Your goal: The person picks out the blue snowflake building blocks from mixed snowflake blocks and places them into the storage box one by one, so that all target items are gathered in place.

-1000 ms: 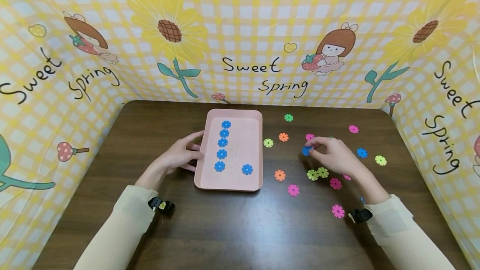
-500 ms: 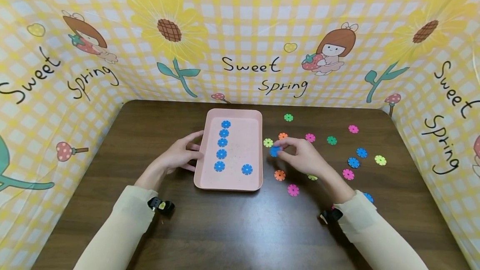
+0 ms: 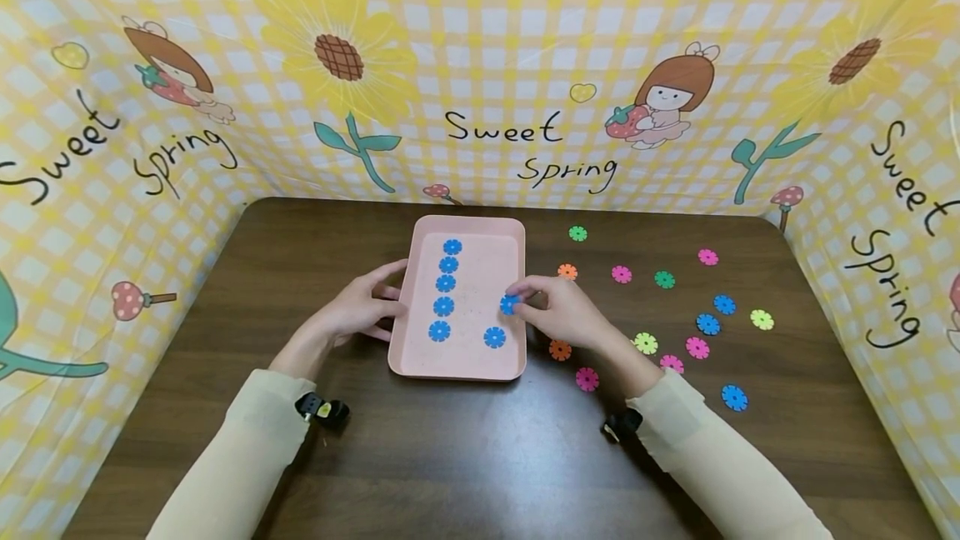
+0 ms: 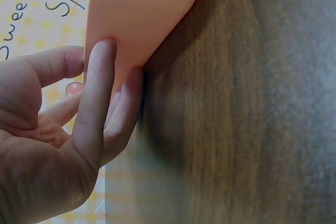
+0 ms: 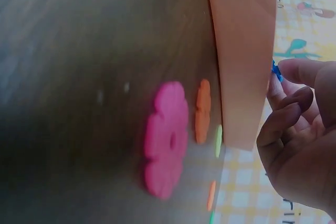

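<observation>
A shallow pink tray (image 3: pixel 457 369) lies on the table. Along its left half runs a column of several blue notched discs (image 3: pixel 444 306); a single blue disc (image 3: pixel 494 337) sits at the lower right. My left hand (image 3: pixel 363 304) rests against the tray's left side, fingertips touching its outer wall (image 4: pixel 136 14), fingers fairly straight. Just inside the right rim, my right hand (image 3: pixel 558 311) pinches another blue disc (image 3: pixel 508 304) between thumb and fingers. In the right wrist view that blue disc (image 5: pixel 276 71) shows only partly, above the tray's rim.
Loose discs are scattered right of the tray: pink (image 3: pixel 587 379), orange (image 3: pixel 559 350), yellow-green (image 3: pixel 646 343), green (image 3: pixel 664 280) and several blue ones, including a blue disc (image 3: pixel 735 397) nearest the front. A checked cloth (image 3: pixel 495 48) encloses the table's back and sides.
My right hand has carried the pinched blue disc leftward from among the loose discs to over the tray's right part. The left hand has stayed at the tray's side.
</observation>
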### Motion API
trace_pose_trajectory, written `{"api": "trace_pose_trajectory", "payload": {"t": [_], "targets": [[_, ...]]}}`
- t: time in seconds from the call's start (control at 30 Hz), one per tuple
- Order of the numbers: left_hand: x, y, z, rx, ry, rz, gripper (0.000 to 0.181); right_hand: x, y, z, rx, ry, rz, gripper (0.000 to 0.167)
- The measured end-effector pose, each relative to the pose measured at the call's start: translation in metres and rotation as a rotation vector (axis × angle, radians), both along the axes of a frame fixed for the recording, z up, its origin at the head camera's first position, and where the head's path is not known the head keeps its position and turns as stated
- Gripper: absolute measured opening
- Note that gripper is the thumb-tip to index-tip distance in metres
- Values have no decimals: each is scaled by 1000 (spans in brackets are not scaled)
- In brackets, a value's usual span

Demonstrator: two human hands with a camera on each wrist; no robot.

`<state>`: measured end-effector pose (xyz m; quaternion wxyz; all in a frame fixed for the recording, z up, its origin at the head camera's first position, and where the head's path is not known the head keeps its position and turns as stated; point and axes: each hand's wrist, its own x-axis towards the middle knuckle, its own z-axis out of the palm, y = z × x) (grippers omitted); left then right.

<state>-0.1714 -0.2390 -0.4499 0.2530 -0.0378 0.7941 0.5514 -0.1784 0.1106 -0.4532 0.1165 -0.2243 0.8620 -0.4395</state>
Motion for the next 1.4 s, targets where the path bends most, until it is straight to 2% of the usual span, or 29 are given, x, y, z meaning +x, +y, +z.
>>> {"api": "trace_pose_trajectory", "payload": {"t": [0.13,0.33,0.53,0.9,1.13,1.4], "targets": [[0,0,-1,3,-2,5,82,0,-10,-3,39,6,7,19],[0,0,-1,6,0,-4,83,1,-24,-6,93,-7,-30,20],[2,0,-1,10,-1,-7,83,3,-33,-6,190,-3,-33,21],[2,-1,-1,61,11,-12,84,0,-33,3,315,103,-47,25],[2,0,0,63,14,-15,85,1,-23,14,289,116,-53,27],[3,0,0,52,16,-16,84,2,0,27,190,118,-49,28]]}}
